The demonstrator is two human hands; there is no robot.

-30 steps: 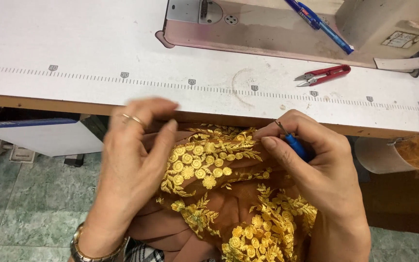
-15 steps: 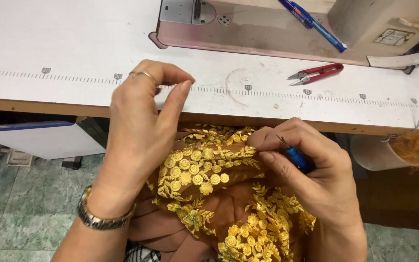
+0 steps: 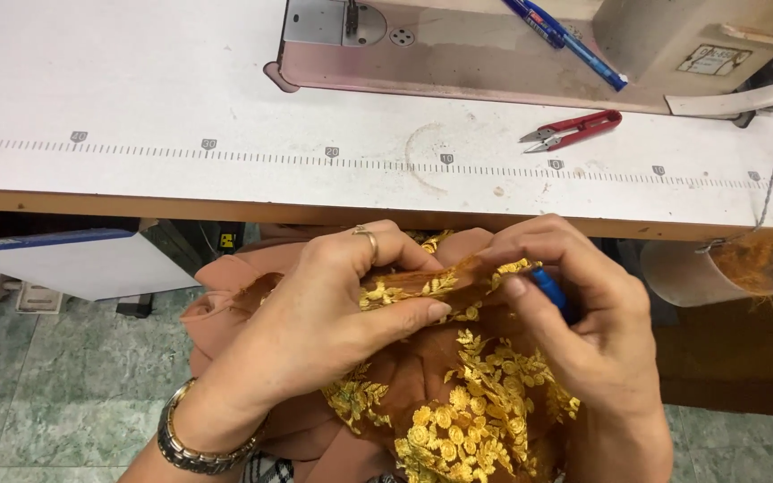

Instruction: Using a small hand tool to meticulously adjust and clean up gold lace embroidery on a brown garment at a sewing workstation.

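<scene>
Head view, 1 cam, looking down.

Left hand (image 3: 333, 309): clenched on brown fabric w/ gold floral embroidery (image 3: 458, 394), thumb pressing a fold against fingers. Ring on 1 finger, metal wristwatch (image 3: 191, 443) at wrist.

Right hand (image 3: 583, 313): grasping a small blue-handled tool (image 3: 552, 291) between thumb and fingers, fingertips also pinching the fabric's upper edge. Tool tip hidden by fabric and fingers; type cannot be told.

Fabric: bunched in the lap below the front edge of the desk (image 3: 181, 107), held up between both hands, which sit close together. Gold flowers densest at lower centre. Plain peach-brown cloth (image 3: 225, 295) spread beneath left hand.

Desk: white top, printed ruler scale running left-right near the front edge. Red thread snips (image 3: 574, 130) lying flat right of centre, just above the scale. Sewing machine base (image 3: 458, 49) at the back edge, metal needle plate at its left end. Blue pen (image 3: 565, 36) lying diagonally on the machine base.

Right, below desk edge: pale container (image 3: 700, 273) w/ orange thread scraps. Green tiled floor (image 3: 46, 385) at left.
</scene>
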